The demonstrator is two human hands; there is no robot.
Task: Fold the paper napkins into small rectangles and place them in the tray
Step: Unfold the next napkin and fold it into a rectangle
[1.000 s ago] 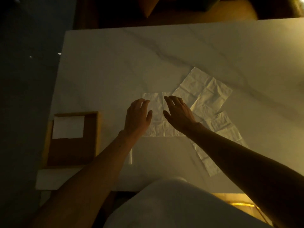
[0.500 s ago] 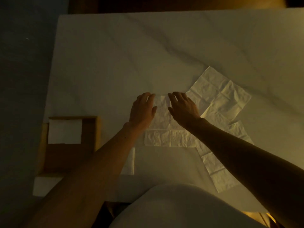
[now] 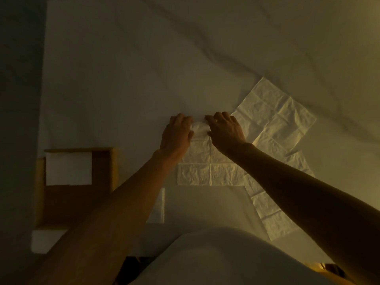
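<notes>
Paper, thin and wrinkled, is what both hands work on: the paper napkin (image 3: 209, 173) lies flat on the bench (image 3: 123, 79), directly in front of the person. The left hand (image 3: 176, 136) and the right hand (image 3: 226, 132) sit side by side on its far edge. Their fingers (image 3: 216, 118) are curled down and seem to pinch that edge, which rises in a small hump between the two hands. The light is weak, so the exact hold is not sure.

The step in hand is, I judge, the first fold, far edge to near edge. To do it well, the hands should move apart toward the two far corners, lift the edge evenly, lay it corner on corner on the near edge, then press along the new fold. Such soft paper probably slides and tears easily, so a slow pull is better.

The napkin looks almost square, with no clear long axis now. Its edges run parallel to the bench front, and its middle crease points straight away from the person. After this fold the long axis should go left to right.

At the right, open napkins (image 3: 275, 118) lie at an angle, partly hidden by the right forearm. At the left stands the tray (image 3: 114, 167), with one folded napkin (image 3: 68, 171) at its far end.
</notes>
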